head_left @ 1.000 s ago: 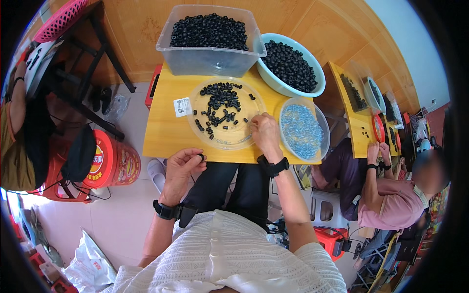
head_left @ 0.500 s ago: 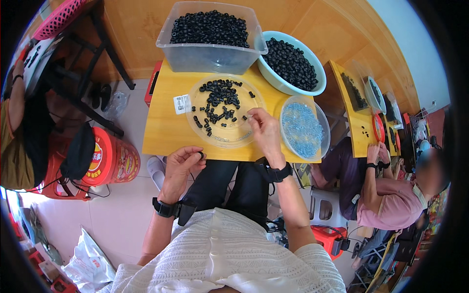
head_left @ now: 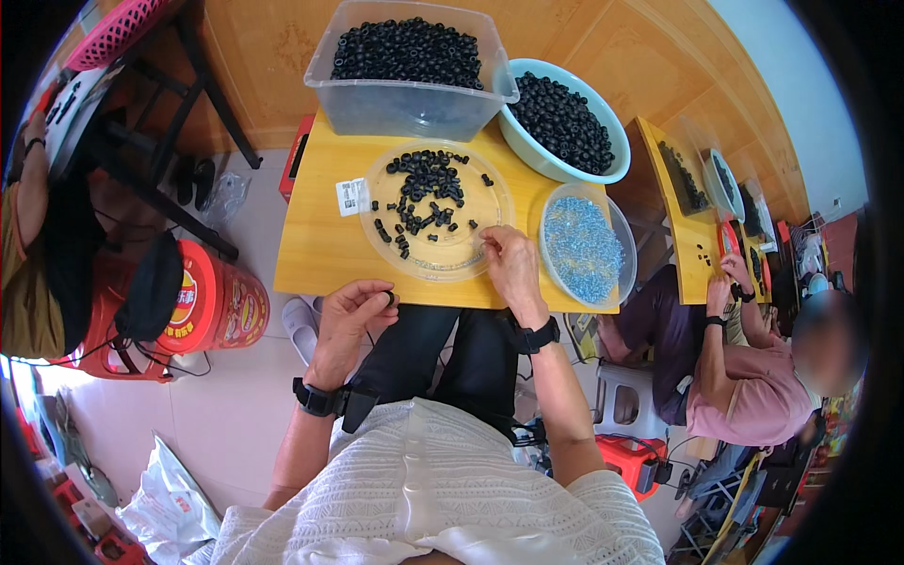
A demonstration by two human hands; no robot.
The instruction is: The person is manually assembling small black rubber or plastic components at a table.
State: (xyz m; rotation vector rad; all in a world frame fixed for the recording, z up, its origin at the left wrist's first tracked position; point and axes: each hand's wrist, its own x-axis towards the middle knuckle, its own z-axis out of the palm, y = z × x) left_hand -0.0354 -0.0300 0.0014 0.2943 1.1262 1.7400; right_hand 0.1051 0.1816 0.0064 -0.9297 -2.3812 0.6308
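Observation:
My left hand (head_left: 354, 318) is at the table's near edge, its thumb and fingers closed on a small black ring-shaped part (head_left: 389, 298). Over the right rim of a round clear tray (head_left: 386, 250), my right hand (head_left: 513, 271) has its fingertips pinched together. Whatever may be between them is too small to make out. Many short black plastic pieces (head_left: 428, 179) lie in the tray, mostly toward its far side. Tiny clear bits line the tray's near inner edge. Just right of my right hand stands a round clear tub of small pale-blue transparent pieces (head_left: 584, 247).
A clear plastic bin (head_left: 405, 111) full of black rings stands at the back, beside a light-blue basin (head_left: 565, 174) of similar ones. A white label (head_left: 352, 198) lies left of the tray. Another person (head_left: 753, 386) works at a yellow table on the right. A red bucket (head_left: 226, 301) stands left.
My right hand has drawn slightly nearer to me, still pinched. My left hand stays nearly in place with the black part. The person on the right has shifted their hands.

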